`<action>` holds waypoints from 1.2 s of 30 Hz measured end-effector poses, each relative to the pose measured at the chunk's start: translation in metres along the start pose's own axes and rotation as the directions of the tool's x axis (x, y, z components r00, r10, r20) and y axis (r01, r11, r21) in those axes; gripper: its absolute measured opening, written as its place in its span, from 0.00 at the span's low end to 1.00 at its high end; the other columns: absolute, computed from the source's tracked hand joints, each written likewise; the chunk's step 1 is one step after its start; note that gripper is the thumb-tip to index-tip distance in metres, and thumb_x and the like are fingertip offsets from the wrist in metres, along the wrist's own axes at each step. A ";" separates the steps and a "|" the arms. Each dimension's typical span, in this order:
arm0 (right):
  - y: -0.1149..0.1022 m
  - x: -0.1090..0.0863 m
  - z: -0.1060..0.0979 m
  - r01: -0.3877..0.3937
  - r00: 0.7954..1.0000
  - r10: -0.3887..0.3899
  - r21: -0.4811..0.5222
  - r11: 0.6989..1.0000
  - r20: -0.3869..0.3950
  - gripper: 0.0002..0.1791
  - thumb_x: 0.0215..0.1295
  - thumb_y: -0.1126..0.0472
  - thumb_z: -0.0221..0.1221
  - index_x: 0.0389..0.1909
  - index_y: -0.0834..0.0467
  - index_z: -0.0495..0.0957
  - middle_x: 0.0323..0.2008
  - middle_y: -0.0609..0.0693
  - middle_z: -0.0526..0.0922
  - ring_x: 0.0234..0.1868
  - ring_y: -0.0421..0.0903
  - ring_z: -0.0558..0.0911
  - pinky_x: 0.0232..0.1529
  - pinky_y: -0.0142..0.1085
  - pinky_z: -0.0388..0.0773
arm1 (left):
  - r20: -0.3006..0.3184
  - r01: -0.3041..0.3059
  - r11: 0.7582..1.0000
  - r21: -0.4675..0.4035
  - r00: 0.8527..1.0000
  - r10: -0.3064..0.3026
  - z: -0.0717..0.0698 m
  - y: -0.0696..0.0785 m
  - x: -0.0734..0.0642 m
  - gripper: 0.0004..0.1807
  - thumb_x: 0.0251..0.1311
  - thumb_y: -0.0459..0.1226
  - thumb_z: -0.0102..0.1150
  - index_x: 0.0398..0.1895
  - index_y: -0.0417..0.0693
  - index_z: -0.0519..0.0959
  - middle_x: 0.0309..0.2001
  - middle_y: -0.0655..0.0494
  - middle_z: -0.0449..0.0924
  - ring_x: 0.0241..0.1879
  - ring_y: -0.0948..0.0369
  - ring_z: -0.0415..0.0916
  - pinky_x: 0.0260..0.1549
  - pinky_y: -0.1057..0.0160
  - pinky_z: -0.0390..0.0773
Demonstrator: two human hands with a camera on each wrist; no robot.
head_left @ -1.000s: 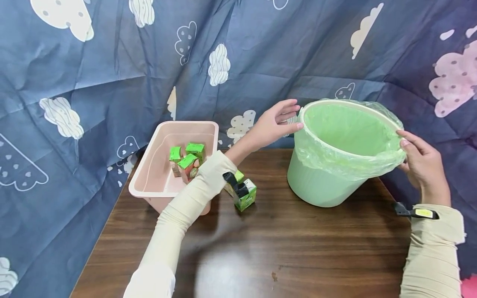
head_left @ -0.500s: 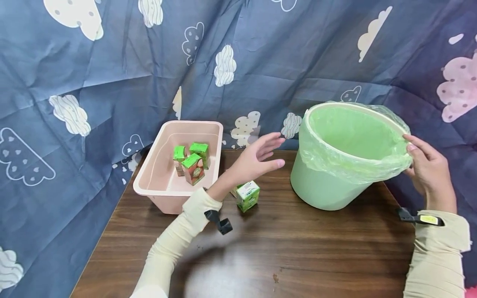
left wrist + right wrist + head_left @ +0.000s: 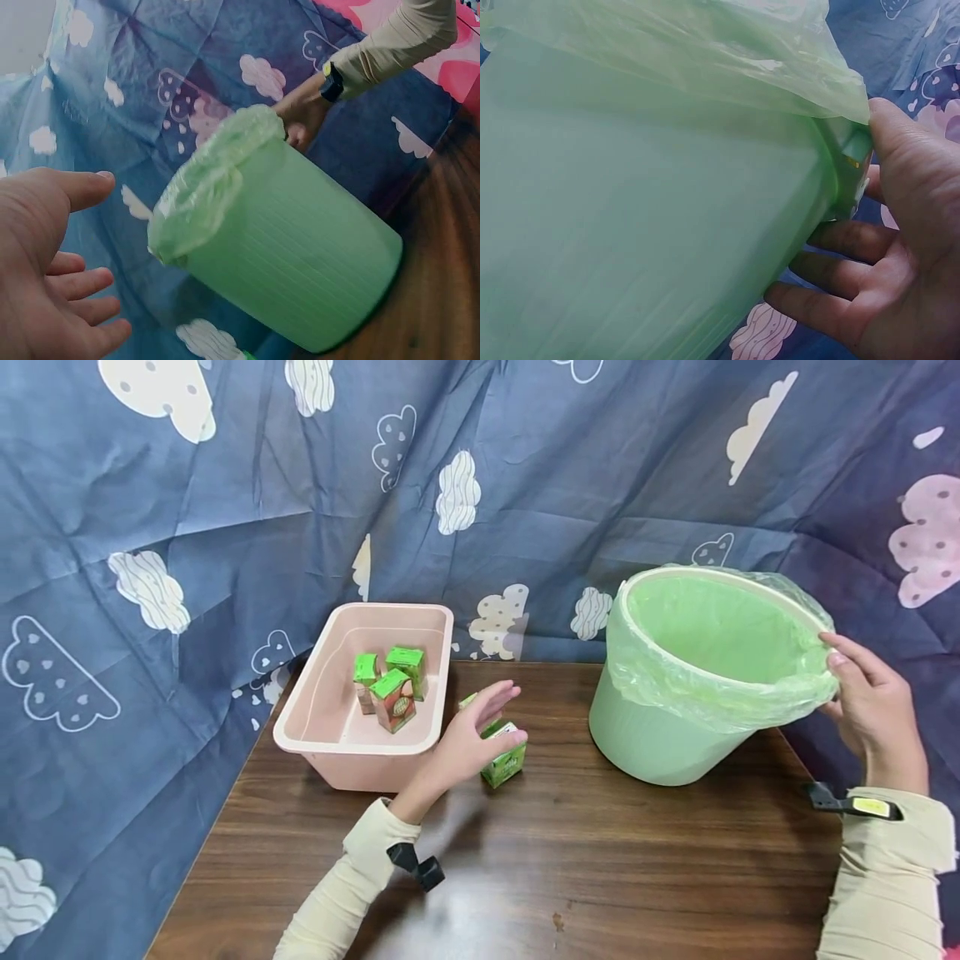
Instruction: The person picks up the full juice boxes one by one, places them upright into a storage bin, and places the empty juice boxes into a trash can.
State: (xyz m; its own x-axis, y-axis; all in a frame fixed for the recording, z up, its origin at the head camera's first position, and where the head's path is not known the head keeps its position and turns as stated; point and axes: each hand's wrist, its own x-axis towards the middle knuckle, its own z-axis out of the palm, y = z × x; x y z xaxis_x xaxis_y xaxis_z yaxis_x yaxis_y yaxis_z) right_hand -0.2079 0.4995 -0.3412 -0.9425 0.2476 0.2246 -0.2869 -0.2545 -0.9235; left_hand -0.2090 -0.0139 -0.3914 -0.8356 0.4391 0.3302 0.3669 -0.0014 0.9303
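My left hand (image 3: 467, 742) hangs above the table with its fingers extended and apart, holding nothing. Near and partly behind it in the head view are a green juice carton (image 3: 504, 767) and another green-topped carton, mostly hidden. On the right, my right hand (image 3: 873, 710) pinches the rim of a light green trash bin (image 3: 652, 735) between thumb and fingers. A thin green trash bag (image 3: 720, 697) lines the bin and folds down over its white rim. In the right wrist view the thumb (image 3: 904, 139) lies at the bag's edge, and other fingers touch the bin's side.
A pink plastic basin (image 3: 367, 750) stands on the left, with three green-topped cartons (image 3: 393, 706) inside. Both containers rest on a brown wooden table (image 3: 600, 860). A dark blue curtain (image 3: 562, 485) with a cloud print hangs close behind.
My left hand has left the bin's left rim and moved left and down to the loose cartons. My right hand keeps its hold on the rim. The head view has shifted slightly.
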 end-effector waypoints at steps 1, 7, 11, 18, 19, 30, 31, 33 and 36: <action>0.000 0.000 0.000 0.001 1.000 -0.001 0.003 1.000 0.004 0.21 0.74 0.68 0.55 0.66 0.58 0.77 0.44 0.47 0.85 0.36 0.40 0.86 0.30 0.32 0.84 | -0.018 0.023 1.000 0.008 1.000 -0.023 0.000 -0.005 -0.003 0.39 0.63 0.33 0.67 0.76 0.42 0.62 0.72 0.47 0.67 0.74 0.57 0.60 0.72 0.56 0.60; -0.001 0.001 -0.001 -0.002 1.000 0.002 0.018 1.000 0.014 0.20 0.75 0.68 0.54 0.65 0.58 0.77 0.44 0.47 0.85 0.36 0.40 0.86 0.30 0.33 0.85 | -0.096 0.127 0.991 0.043 0.988 -0.123 0.000 -0.034 -0.016 0.41 0.61 0.36 0.69 0.76 0.40 0.61 0.73 0.44 0.66 0.74 0.52 0.59 0.72 0.53 0.58; 0.000 0.002 -0.001 0.002 1.000 -0.004 0.043 0.999 0.029 0.20 0.75 0.69 0.53 0.65 0.59 0.77 0.44 0.48 0.85 0.36 0.41 0.86 0.30 0.34 0.85 | -0.141 0.142 0.988 0.057 0.981 -0.133 0.002 -0.054 -0.021 0.40 0.61 0.35 0.70 0.73 0.34 0.63 0.69 0.37 0.69 0.71 0.46 0.64 0.70 0.49 0.62; -0.002 0.002 -0.001 -0.003 0.999 0.003 0.026 1.000 0.032 0.20 0.75 0.68 0.54 0.65 0.58 0.77 0.43 0.47 0.85 0.36 0.41 0.86 0.30 0.34 0.85 | -0.179 0.199 0.977 0.072 0.967 -0.183 0.010 -0.083 -0.028 0.38 0.57 0.34 0.72 0.70 0.34 0.68 0.63 0.34 0.74 0.63 0.43 0.71 0.64 0.43 0.70; -0.002 0.002 -0.001 -0.002 1.000 0.001 0.019 1.000 0.031 0.20 0.75 0.68 0.54 0.65 0.58 0.78 0.43 0.47 0.85 0.35 0.41 0.86 0.30 0.33 0.85 | -0.180 0.213 0.973 0.089 0.964 -0.195 0.012 -0.087 -0.028 0.38 0.56 0.34 0.72 0.70 0.36 0.68 0.62 0.35 0.75 0.62 0.43 0.72 0.62 0.43 0.71; 0.004 -0.004 -0.003 0.009 1.000 -0.008 -0.061 0.998 0.028 0.21 0.76 0.66 0.54 0.67 0.56 0.76 0.44 0.45 0.84 0.35 0.38 0.85 0.30 0.31 0.84 | -0.211 0.239 0.952 0.192 0.957 -0.198 0.018 -0.109 -0.029 0.31 0.57 0.35 0.73 0.65 0.41 0.75 0.54 0.41 0.82 0.55 0.51 0.78 0.54 0.48 0.78; 0.004 -0.005 -0.003 0.010 1.000 -0.009 -0.060 0.998 0.028 0.21 0.76 0.66 0.54 0.67 0.56 0.76 0.44 0.45 0.84 0.35 0.38 0.85 0.29 0.31 0.84 | -0.208 0.238 0.951 0.195 0.958 -0.197 0.018 -0.110 -0.028 0.31 0.58 0.36 0.72 0.65 0.42 0.75 0.54 0.42 0.82 0.55 0.51 0.78 0.54 0.49 0.78; 0.003 -0.005 -0.004 0.014 0.999 -0.012 -0.049 0.999 0.033 0.21 0.76 0.66 0.54 0.67 0.57 0.76 0.44 0.45 0.84 0.35 0.39 0.85 0.30 0.32 0.84 | -0.200 0.233 0.952 0.197 0.960 -0.194 0.019 -0.110 -0.027 0.31 0.58 0.36 0.72 0.64 0.42 0.75 0.54 0.42 0.82 0.54 0.52 0.78 0.53 0.49 0.79; 0.001 -0.003 -0.003 0.021 0.999 -0.020 -0.035 0.999 0.040 0.21 0.76 0.67 0.54 0.67 0.58 0.76 0.45 0.47 0.83 0.36 0.39 0.85 0.31 0.32 0.84 | -0.194 0.228 0.955 0.191 0.962 -0.191 0.019 -0.109 -0.025 0.30 0.58 0.37 0.72 0.64 0.42 0.75 0.54 0.42 0.82 0.54 0.52 0.79 0.53 0.49 0.79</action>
State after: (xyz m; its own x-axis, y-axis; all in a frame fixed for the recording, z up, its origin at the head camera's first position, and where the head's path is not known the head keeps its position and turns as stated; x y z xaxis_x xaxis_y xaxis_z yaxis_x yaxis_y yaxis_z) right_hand -0.2052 0.5012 -0.3434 -0.9427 0.2148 0.2553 -0.3008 -0.2165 -0.9288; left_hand -0.2200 -0.0081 -0.5040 -0.9533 0.2489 0.1713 0.2381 0.2701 0.9329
